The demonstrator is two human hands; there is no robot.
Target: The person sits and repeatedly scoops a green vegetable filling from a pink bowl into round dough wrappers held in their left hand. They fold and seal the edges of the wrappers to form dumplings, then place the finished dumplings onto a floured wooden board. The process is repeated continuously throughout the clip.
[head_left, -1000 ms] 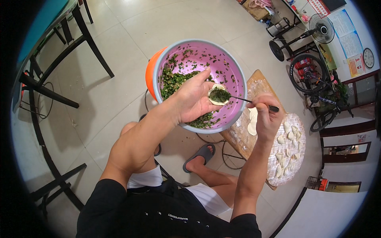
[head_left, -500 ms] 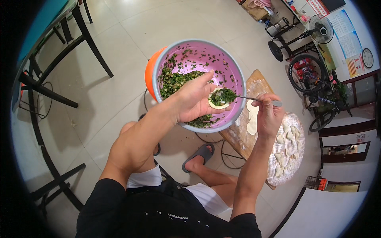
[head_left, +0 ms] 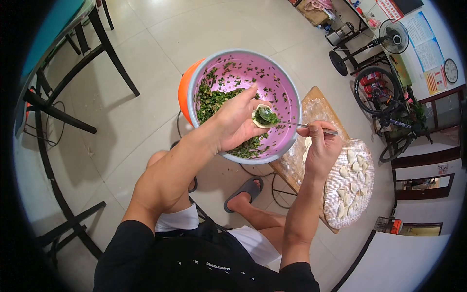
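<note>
My left hand [head_left: 237, 119] is cupped over the basin, holding a round dumpling wrapper [head_left: 263, 126] on its fingers. Chopped green filling [head_left: 273, 118] lies on the wrapper. Thumb and fingers of my right hand [head_left: 321, 150] pinch the handle of a metal spoon [head_left: 296, 123], whose bowl rests in the filling on the wrapper. Beneath my left hand is a pink-lined basin [head_left: 298, 95] with a grey rim and orange outside. More chopped green filling [head_left: 214, 101] is heaped along its left side, and bits stick to the wall.
A floured wooden board [head_left: 318, 104] lies right of the basin, with flat wrappers [head_left: 307, 146] partly behind my right hand. A ridged round tray [head_left: 333, 214] holds several folded dumplings [head_left: 351, 155]. A black chair [head_left: 109, 53] stands left; a fan [head_left: 393, 36] and bicycle [head_left: 377, 92] are far right.
The spoon's bowl has shifted left and down into the wrapper, and its metal now shows where greens covered it. My right hand has moved slightly left. The wrapper is more cupped.
</note>
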